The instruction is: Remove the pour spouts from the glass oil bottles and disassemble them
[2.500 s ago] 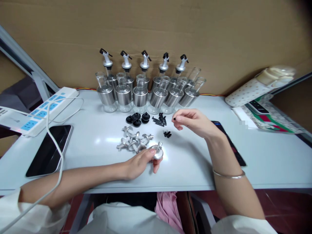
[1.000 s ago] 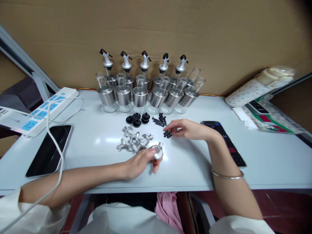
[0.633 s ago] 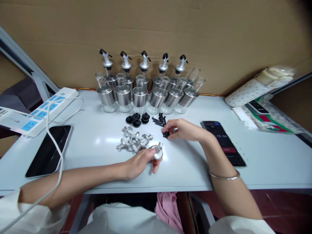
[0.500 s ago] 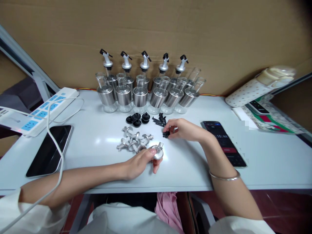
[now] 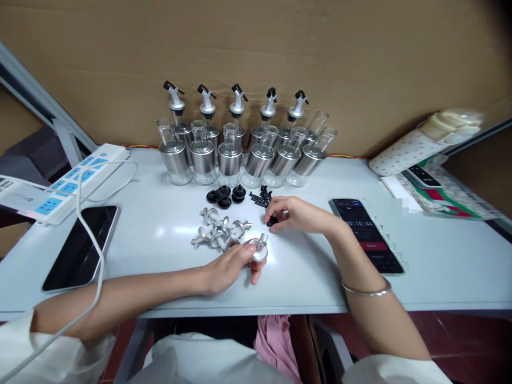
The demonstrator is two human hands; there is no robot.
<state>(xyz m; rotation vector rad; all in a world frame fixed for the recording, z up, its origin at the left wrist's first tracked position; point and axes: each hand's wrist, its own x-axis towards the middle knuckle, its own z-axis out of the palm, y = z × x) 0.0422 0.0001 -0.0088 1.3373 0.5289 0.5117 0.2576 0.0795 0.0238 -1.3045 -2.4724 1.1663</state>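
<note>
My left hand (image 5: 234,264) is closed around a silver pourer spout (image 5: 260,250), thumb on its round flange and the short nozzle pointing up. Beside that hand lies a pile of similar silver pourer spouts (image 5: 218,229). My right hand (image 5: 290,213) reaches over a small cluster of tiny black parts (image 5: 272,220), thumb and forefinger apart on either side of it; the fingers partly hide the cluster. Just behind those fingertips are thin black levers (image 5: 261,200). Several round black stoppers (image 5: 224,196) sit to the left of the levers.
Glass bottles with steel sleeves (image 5: 204,157) stand in two rows at the back, several topped by pourers (image 5: 238,101). At left are a power strip (image 5: 86,178), a white cable and a dark phone (image 5: 82,248). At right lie another phone (image 5: 368,234) and a dotted flask (image 5: 408,149).
My right hand has shifted slightly left and down over the tiny black parts, its thumb and forefinger spreading a little. My left hand keeps the pourer spout in the same place.
</note>
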